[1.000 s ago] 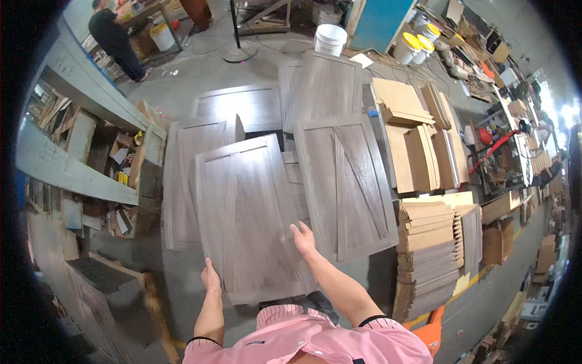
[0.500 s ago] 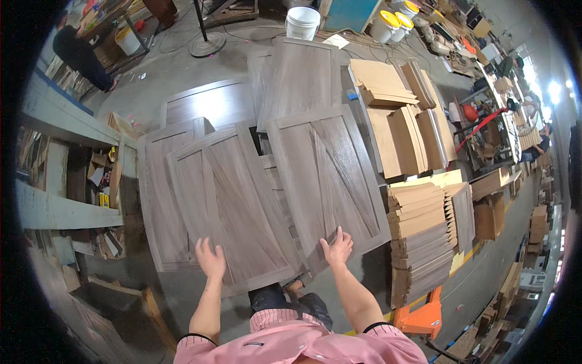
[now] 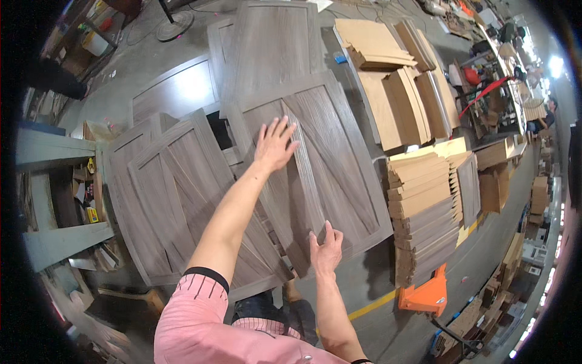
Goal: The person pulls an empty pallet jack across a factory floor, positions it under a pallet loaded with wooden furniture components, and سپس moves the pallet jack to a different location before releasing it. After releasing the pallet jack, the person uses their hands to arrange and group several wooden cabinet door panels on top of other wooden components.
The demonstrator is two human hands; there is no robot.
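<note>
Two grey wood-grain cabinet doors with raised frames and diagonal braces lie side by side in front of me. My left hand (image 3: 276,144) reaches across to the upper left part of the right-hand door (image 3: 339,164), its fingers spread flat over the surface. Close to that door's lower end is my right hand (image 3: 326,250), thumb and fingers apart, gripping nothing; whether it touches the wood I cannot tell. My left forearm partly covers the left-hand door (image 3: 197,182), which overlaps another door (image 3: 130,200) at its left.
Beyond lie more grey panels (image 3: 273,48). At the right are stacked brown boards (image 3: 418,188), wood pieces on a pallet (image 3: 388,115) and an orange pallet-jack part (image 3: 424,294). A pale rack (image 3: 66,242) stands at the left.
My left hand has moved from the left-hand door up and across to the right-hand one. My right hand stays near the lower end. The view has shifted.
</note>
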